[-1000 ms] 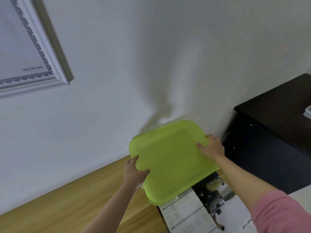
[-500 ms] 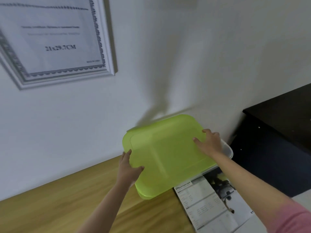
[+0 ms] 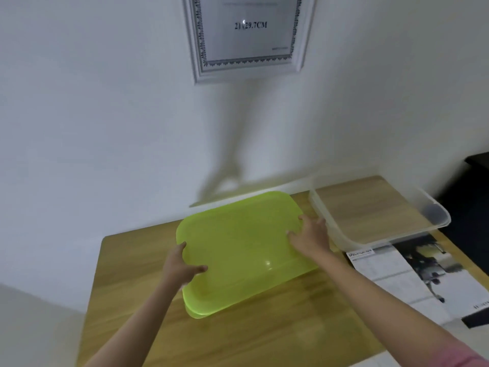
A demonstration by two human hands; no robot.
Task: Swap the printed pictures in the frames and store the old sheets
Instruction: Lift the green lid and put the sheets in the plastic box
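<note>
A lime-green plastic lid (image 3: 243,247) lies over the middle of the wooden table (image 3: 264,327). My left hand (image 3: 180,266) grips its left edge, thumb on top. My right hand (image 3: 311,235) holds its right edge with fingers spread on the top surface. To the right a clear storage box (image 3: 381,234) stands uncovered. A printed sheet (image 3: 412,276) with a dark photo and text lies in front of the box. A white picture frame (image 3: 248,35) hangs on the wall above, showing a "21x29.7CM" insert sheet.
A dark cabinet (image 3: 479,165) stands at the far right beside the table. The white wall runs right behind the table's back edge. A small dark object (image 3: 434,210) shows at the box's far right corner.
Both hands have carried the green lid off the clear box and leftward over the table. The view has swung so the uncovered box and the frame are now visible.
</note>
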